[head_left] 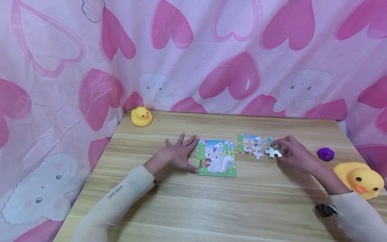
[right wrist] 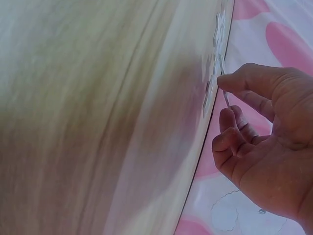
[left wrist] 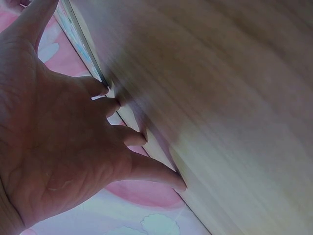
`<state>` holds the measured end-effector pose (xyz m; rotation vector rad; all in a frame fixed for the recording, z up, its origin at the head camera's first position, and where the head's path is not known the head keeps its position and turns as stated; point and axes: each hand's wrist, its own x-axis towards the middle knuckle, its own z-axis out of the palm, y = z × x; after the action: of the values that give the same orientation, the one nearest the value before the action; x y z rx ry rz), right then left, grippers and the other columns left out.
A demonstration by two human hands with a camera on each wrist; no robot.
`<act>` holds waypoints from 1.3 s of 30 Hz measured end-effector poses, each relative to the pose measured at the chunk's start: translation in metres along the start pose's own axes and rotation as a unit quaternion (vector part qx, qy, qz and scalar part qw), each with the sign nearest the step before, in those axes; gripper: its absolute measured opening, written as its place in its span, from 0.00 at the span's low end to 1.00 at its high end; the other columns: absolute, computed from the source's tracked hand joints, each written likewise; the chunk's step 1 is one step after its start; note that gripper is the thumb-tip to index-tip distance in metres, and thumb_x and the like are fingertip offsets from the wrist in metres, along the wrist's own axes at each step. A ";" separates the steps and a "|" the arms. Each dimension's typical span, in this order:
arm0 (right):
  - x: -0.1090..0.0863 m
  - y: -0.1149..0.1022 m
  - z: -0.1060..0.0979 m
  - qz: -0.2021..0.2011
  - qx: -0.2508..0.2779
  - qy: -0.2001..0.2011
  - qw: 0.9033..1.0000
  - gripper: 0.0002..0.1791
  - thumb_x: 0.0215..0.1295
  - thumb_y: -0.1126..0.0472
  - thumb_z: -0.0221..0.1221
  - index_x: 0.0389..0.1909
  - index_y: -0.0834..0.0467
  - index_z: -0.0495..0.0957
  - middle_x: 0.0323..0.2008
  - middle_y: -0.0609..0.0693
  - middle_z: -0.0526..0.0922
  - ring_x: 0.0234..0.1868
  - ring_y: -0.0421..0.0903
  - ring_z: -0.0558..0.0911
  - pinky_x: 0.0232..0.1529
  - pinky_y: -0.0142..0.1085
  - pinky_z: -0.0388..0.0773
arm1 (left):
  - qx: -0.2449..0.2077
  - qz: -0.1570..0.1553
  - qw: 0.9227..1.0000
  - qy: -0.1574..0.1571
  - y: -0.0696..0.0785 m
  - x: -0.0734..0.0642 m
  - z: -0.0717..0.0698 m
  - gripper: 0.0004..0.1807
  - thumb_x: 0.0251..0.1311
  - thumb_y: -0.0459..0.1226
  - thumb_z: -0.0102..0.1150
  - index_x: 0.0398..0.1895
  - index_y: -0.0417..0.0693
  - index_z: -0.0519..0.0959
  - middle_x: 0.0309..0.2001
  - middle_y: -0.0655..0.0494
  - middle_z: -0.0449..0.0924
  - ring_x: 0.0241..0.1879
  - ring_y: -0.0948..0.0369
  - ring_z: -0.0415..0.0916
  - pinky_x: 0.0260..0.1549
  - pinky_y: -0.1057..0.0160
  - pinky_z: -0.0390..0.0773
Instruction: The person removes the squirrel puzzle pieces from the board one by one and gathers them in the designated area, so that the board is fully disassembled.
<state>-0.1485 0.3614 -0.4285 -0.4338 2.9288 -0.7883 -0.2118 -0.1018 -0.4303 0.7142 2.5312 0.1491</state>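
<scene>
1 puzzle piece (head_left: 274, 152), pinched in the right hand (head_left: 295, 154) beside other pieces (head_left: 256, 148); 1 squirrel picture board (head_left: 216, 159) (flat on the table (head_left: 193, 208), from here), left hand (head_left: 176, 154) spread at its left edge.

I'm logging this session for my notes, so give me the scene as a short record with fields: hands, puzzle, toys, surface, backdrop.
Left: left hand, fingers spread, at the left edge of the squirrel picture
Right: right hand, pinching a puzzle piece
Puzzle: other pieces grouped right of the squirrel picture; exact count unclear
Toys: small yellow duck at far left; purple toy and large yellow duck at right
Surface: wood-grain table
Backdrop: pink curtain with hearts
</scene>
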 end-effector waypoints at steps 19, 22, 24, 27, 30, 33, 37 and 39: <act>0.013 0.006 0.005 -0.017 -0.005 -0.033 0.999 0.27 0.60 0.73 0.72 0.61 0.57 0.82 0.50 0.60 0.76 0.42 0.47 0.79 0.38 0.29 0.80 | 0.004 -0.003 1.000 0.001 0.001 0.000 0.000 0.73 0.45 0.79 0.66 0.88 0.69 0.35 0.88 0.66 0.27 0.87 0.42 0.23 0.67 0.11 0.36; 0.015 0.007 0.005 -0.017 -0.005 -0.039 0.999 0.27 0.60 0.72 0.72 0.62 0.57 0.82 0.50 0.60 0.77 0.42 0.46 0.79 0.39 0.29 0.80 | 0.005 -0.004 1.000 0.001 0.001 0.000 0.000 0.73 0.45 0.79 0.65 0.88 0.69 0.34 0.88 0.67 0.26 0.87 0.42 0.23 0.66 0.10 0.37; 0.015 0.008 0.005 -0.020 -0.005 -0.042 0.999 0.27 0.61 0.72 0.72 0.62 0.57 0.82 0.49 0.59 0.78 0.42 0.46 0.79 0.39 0.30 0.80 | 0.005 -0.004 1.000 0.001 0.001 0.000 0.000 0.73 0.46 0.79 0.65 0.88 0.69 0.34 0.88 0.67 0.26 0.87 0.42 0.23 0.66 0.10 0.36; 0.015 0.009 0.005 -0.026 -0.006 -0.043 0.999 0.27 0.61 0.72 0.72 0.62 0.57 0.82 0.47 0.58 0.78 0.42 0.45 0.79 0.39 0.30 0.80 | 0.008 -0.004 1.000 0.001 0.001 0.000 0.000 0.73 0.46 0.79 0.65 0.88 0.69 0.34 0.88 0.66 0.26 0.87 0.42 0.23 0.66 0.10 0.37; 0.015 0.010 0.005 -0.027 -0.007 -0.045 0.999 0.27 0.62 0.72 0.71 0.62 0.56 0.82 0.47 0.56 0.78 0.42 0.45 0.78 0.40 0.30 0.80 | 0.010 -0.003 1.000 0.002 0.001 0.000 0.000 0.73 0.46 0.79 0.64 0.88 0.68 0.34 0.88 0.66 0.26 0.87 0.42 0.23 0.66 0.10 0.37; 0.015 0.011 0.006 -0.025 -0.006 -0.049 0.998 0.27 0.62 0.72 0.71 0.62 0.55 0.82 0.46 0.56 0.79 0.43 0.45 0.78 0.40 0.30 0.80 | 0.011 -0.002 1.000 0.003 0.000 0.000 0.001 0.73 0.46 0.80 0.63 0.88 0.68 0.34 0.88 0.67 0.26 0.87 0.42 0.23 0.66 0.10 0.37; 0.015 0.010 0.005 -0.020 -0.002 -0.057 0.998 0.27 0.63 0.71 0.71 0.63 0.55 0.81 0.47 0.56 0.79 0.44 0.46 0.78 0.41 0.31 0.80 | 0.007 -0.001 1.000 0.005 0.000 -0.001 0.001 0.73 0.47 0.79 0.63 0.88 0.68 0.34 0.88 0.66 0.26 0.87 0.42 0.23 0.66 0.10 0.36; 0.015 0.010 0.004 -0.017 0.000 -0.060 0.998 0.27 0.63 0.71 0.71 0.64 0.56 0.81 0.47 0.56 0.79 0.44 0.46 0.78 0.42 0.31 0.80 | 0.006 0.000 1.000 0.006 0.000 -0.001 0.001 0.72 0.47 0.79 0.63 0.88 0.68 0.35 0.88 0.66 0.26 0.87 0.41 0.23 0.66 0.10 0.36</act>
<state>-0.1646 0.3630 -0.4371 -0.5141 2.8180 -0.7394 -0.2104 -0.1022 -0.4301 0.7196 2.5451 0.1376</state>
